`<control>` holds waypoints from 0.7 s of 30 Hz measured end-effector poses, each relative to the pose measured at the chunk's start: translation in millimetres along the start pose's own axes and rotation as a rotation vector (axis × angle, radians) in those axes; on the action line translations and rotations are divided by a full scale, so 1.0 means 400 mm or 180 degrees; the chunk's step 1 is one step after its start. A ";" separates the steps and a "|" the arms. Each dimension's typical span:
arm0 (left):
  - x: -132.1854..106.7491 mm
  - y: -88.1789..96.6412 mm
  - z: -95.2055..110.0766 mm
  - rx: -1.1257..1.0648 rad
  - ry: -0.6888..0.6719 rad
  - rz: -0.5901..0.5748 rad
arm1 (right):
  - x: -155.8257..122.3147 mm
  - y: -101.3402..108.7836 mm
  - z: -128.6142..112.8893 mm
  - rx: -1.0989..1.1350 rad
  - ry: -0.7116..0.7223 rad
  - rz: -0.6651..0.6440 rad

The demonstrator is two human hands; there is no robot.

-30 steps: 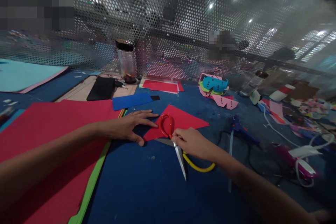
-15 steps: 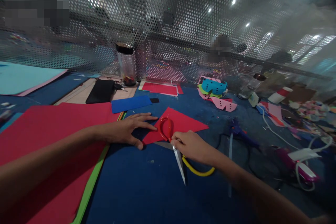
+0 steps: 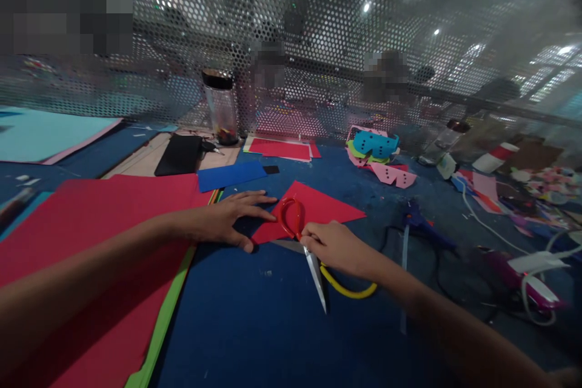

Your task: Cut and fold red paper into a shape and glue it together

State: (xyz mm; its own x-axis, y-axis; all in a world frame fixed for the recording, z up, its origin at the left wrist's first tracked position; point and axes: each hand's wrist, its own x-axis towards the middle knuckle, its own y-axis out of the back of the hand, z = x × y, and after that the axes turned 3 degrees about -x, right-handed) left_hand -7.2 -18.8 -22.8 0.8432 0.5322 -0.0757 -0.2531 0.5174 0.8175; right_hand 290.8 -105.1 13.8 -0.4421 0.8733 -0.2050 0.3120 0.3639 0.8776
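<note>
Left hand lies flat, fingers spread and holding nothing, tips on the small red sheet, seemingly pinning it to the counter, while right hand fingers curl shut round the scissors, red loop just beyond them, blade trailing behind.

I see the scissors lying on the blue surface, spread wide open, with the red loop handle resting on the red paper and one shiny blade pointing back at me. My right hand covers their middle. The red paper is a small flat piece with sharp corners, and the fingers of my left hand press down flat at its left edge.
</note>
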 end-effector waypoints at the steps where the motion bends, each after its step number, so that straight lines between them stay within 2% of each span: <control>1: 0.000 0.000 -0.001 -0.0007 -0.0010 0.0011 | 0.000 -0.001 0.000 0.0011 -0.0002 0.0000; 21: -0.001 0.009 0.016 0.0014 0.0076 -0.0130 | -0.001 -0.002 0.002 0.0044 -0.0018 -0.0039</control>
State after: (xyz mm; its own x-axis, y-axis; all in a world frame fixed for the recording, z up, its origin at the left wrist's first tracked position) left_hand -5.4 -21.6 -16.2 0.8412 0.5267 -0.1226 -0.2166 0.5359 0.8160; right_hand 291.4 -105.6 13.0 -0.4411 0.8705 -0.2182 0.3183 0.3791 0.8689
